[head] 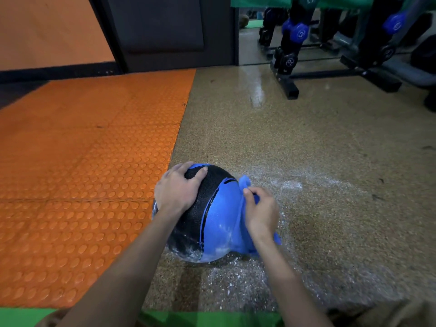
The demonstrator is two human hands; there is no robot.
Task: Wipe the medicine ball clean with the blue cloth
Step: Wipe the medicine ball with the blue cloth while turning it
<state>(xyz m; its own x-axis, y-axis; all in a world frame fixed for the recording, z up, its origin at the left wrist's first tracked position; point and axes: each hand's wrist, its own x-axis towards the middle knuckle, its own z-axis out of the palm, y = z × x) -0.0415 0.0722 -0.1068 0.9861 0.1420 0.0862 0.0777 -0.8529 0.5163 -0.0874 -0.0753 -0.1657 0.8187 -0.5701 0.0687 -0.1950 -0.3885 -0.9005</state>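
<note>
Medicine ball [212, 223]: sitting on the speckled floor [330, 161] just in front of you, white residue clinging to its near underside.
Right grip [260, 212]: curling round the bunched blue cloth [245, 184], pressing it against the ball's right flank.
Left grip [175, 190]: spreading open over the top left, steadying, clasping nothing.
Step in hand: you are probably needing to roll the ball and work the cloth down onto that residue.
Beyond: orange mat [82, 161] lying left; dumbbell rack [290, 62] standing well apart.
</note>
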